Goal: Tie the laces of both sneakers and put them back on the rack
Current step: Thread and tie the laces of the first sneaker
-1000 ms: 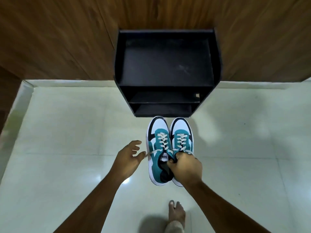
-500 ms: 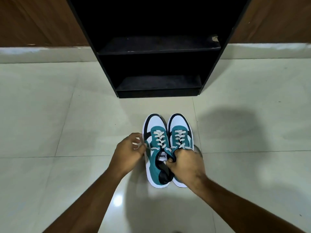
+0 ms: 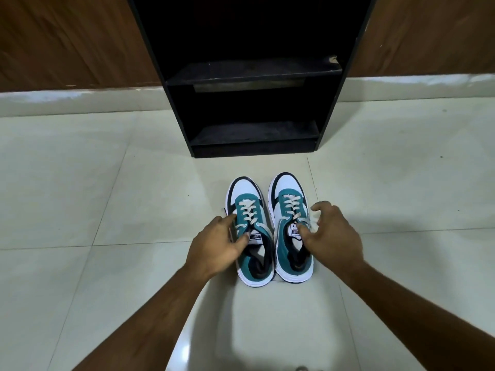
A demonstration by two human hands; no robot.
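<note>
Between the hands: two sneakers [image 3: 270, 231] on the floor [image 3: 107, 210]. Left hand [image 3: 217, 245] pinches the left sneaker's tongue; right hand [image 3: 332, 234] is spread over the right sneaker's laces [image 3: 290, 207].

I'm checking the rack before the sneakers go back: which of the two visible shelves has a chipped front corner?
The upper shelf: its front right corner shows a pale chip. The lower shelf near the floor looks intact.
</note>
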